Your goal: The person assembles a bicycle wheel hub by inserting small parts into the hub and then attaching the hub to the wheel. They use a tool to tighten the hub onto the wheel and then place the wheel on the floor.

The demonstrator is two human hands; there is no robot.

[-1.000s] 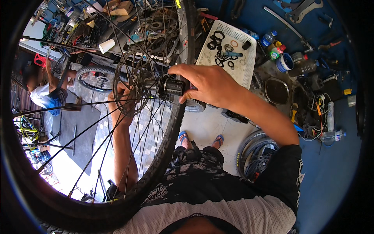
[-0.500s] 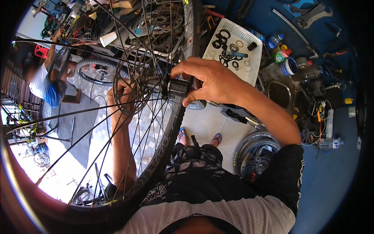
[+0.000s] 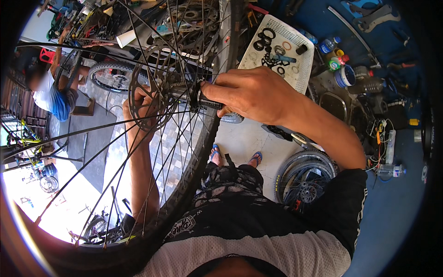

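A bicycle wheel stands up in front of me, its black spokes crossing much of the head view. At its middle is the hub, with a disc brake rotor on the left side. My right hand is closed over the dark freehub body at the hub's right end, fingers on top and thumb below. On the other side, my left hand curls its fingers at the hub's left end. The rotor and spokes partly hide those fingers.
A white perforated tray holds rings, a chainring-like part and small pieces. Beyond lies a bench crowded with rotors and tools. Bottles stand at right, above stacked wheels on the floor. Another person sits at far left beside a wheel.
My right hand has shifted further over the freehub body, covering more of it, its back turned more upward. The wheel and left hand have moved slightly left in view.
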